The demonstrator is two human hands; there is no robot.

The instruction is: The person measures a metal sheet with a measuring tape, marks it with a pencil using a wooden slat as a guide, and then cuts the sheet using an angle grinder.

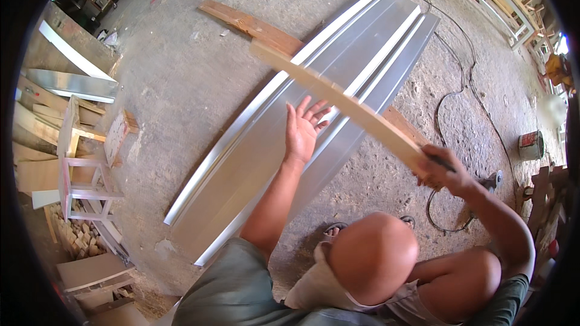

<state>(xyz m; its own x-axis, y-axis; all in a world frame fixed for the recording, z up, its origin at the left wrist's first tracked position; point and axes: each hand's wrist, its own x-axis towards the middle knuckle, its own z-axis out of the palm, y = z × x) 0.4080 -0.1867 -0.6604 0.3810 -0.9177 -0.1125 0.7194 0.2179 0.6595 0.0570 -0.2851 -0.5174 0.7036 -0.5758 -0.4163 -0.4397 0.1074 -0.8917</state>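
A long folded sheet of grey metal point(254, 151) lies on the concrete floor, running from the lower left up to the upper right. My left hand point(304, 125) rests flat on it with fingers spread. A pale wooden strip point(338, 99) lies slantwise across the sheet. My right hand point(438, 172) grips the strip's near end together with a dark pencil-like tool. The strip's far end reaches a brown plank point(251, 24) that passes under the metal sheet.
A black cable point(459, 84) snakes over the floor on the right. A small rusty can point(531, 145) stands at the right. White-painted wooden frames point(84, 169) and boards are stacked at the left. My bent knees point(374, 253) fill the lower middle.
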